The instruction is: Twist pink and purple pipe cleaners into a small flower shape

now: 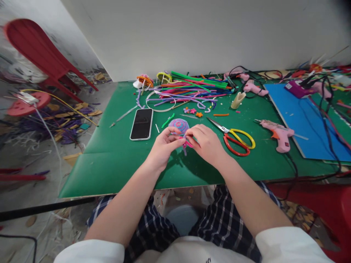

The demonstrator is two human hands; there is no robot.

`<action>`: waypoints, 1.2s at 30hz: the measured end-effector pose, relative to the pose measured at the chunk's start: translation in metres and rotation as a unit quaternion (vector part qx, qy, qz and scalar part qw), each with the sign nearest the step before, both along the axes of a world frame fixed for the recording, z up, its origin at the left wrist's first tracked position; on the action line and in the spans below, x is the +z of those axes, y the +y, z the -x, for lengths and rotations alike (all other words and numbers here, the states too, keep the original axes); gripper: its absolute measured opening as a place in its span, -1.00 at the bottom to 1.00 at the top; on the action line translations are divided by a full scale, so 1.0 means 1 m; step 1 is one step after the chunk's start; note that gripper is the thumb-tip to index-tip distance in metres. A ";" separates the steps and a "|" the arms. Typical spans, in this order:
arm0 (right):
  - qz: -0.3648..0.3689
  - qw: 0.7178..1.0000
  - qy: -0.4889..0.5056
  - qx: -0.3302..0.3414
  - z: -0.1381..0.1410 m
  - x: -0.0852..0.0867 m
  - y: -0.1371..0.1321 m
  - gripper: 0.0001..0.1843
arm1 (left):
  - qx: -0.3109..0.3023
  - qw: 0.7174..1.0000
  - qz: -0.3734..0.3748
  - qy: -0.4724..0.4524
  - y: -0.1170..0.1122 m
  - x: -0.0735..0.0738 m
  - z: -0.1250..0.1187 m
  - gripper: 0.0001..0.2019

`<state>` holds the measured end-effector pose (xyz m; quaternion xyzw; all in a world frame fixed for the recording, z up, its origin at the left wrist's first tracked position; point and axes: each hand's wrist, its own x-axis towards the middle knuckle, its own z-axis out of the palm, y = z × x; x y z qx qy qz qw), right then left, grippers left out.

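Observation:
My left hand [164, 146] and my right hand [205, 142] meet above the green table [109, 160], fingers pinched together on a pink pipe cleaner piece [186, 144] whose ends hang down between them. A coiled blue and pink pipe cleaner disc [178, 125] sits just behind my fingertips, touching or joined to the piece; I cannot tell which. Both hands are closed around this work.
A black phone [142, 124] lies left of my hands; yellow-and-red scissors [236, 138] lie to the right. A pink glue gun [278, 134] rests by a blue board [307, 120]. A heap of coloured pipe cleaners [192, 89] fills the back. Red chair [41, 54] and floor scraps at left.

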<state>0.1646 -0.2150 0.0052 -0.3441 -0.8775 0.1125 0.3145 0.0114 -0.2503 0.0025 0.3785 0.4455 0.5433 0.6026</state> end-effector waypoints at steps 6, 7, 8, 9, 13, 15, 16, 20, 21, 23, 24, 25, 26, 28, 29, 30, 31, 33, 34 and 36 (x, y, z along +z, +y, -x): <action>0.070 0.995 0.066 0.017 -0.001 0.003 -0.002 -0.91 | -0.001 1.000 -0.014 -0.016 -0.001 0.002 0.000 -0.75; 0.080 0.994 0.071 0.019 -0.001 0.003 -0.002 -0.92 | 0.000 1.000 -0.016 -0.015 -0.001 0.001 0.000 -0.76; 0.089 0.993 0.074 0.021 -0.001 0.004 -0.002 -0.93 | -0.002 1.000 -0.018 -0.013 -0.001 0.001 0.000 -0.76; 0.095 0.992 0.075 0.021 -0.001 0.004 -0.002 -0.93 | -0.005 1.000 -0.019 -0.011 -0.001 0.001 0.000 -0.76; 0.103 0.991 0.084 0.007 -0.001 0.007 -0.004 -0.92 | -0.018 1.000 -0.022 0.002 -0.002 0.001 0.000 -0.76; 0.111 0.989 0.100 -0.004 -0.001 0.008 -0.005 -0.91 | -0.020 0.999 -0.025 0.016 -0.002 0.001 0.000 -0.75; 0.119 0.987 0.109 -0.009 -0.001 0.009 -0.005 -0.91 | -0.021 0.999 -0.028 0.023 -0.002 0.001 -0.001 -0.75; 0.171 0.974 0.146 -0.034 0.000 0.012 -0.008 -0.91 | -0.015 0.998 -0.046 0.045 -0.003 0.003 -0.001 -0.76; 0.188 0.968 0.158 -0.039 0.001 0.013 -0.009 -0.91 | -0.012 0.997 -0.050 0.049 -0.003 0.003 -0.002 -0.77; 0.230 0.954 0.187 -0.041 0.002 0.012 -0.009 -0.91 | -0.010 0.997 -0.059 0.055 -0.004 0.004 -0.002 -0.77; 0.255 0.945 0.203 -0.039 0.003 0.011 -0.009 -0.91 | -0.010 0.996 -0.062 0.057 -0.004 0.004 -0.002 -0.77; 0.280 0.935 0.217 -0.034 0.003 0.010 -0.009 -0.90 | -0.010 0.996 -0.064 0.059 -0.004 0.004 -0.002 -0.76; 0.304 0.924 0.229 -0.030 0.003 0.009 -0.008 -0.90 | -0.009 0.996 -0.065 0.063 -0.004 0.004 -0.002 -0.75; 0.340 0.908 0.243 -0.020 0.003 0.008 -0.006 -0.89 | -0.005 0.995 -0.066 0.075 -0.003 0.004 -0.002 -0.72; 0.351 0.904 0.244 -0.016 0.003 0.008 -0.005 -0.89 | -0.002 0.994 -0.068 0.082 -0.003 0.004 -0.002 -0.71; 0.358 0.902 0.242 -0.012 0.002 0.008 -0.004 -0.88 | 0.000 0.994 -0.071 0.088 -0.003 0.004 -0.002 -0.71; 0.362 0.902 0.235 -0.007 0.001 0.008 -0.003 -0.88 | 0.002 0.993 -0.074 0.095 -0.003 0.004 -0.002 -0.70; 0.357 0.908 0.221 0.001 0.000 0.010 -0.002 -0.86 | 0.004 0.991 -0.081 0.108 -0.003 0.003 -0.002 -0.70; 0.350 0.912 0.215 0.003 -0.001 0.011 -0.002 -0.85 | 0.005 0.990 -0.083 0.114 -0.004 0.004 -0.002 -0.70; 0.331 0.921 0.205 0.003 -0.002 0.012 -0.002 -0.84 | 0.006 0.989 -0.087 0.123 -0.004 0.004 -0.003 -0.71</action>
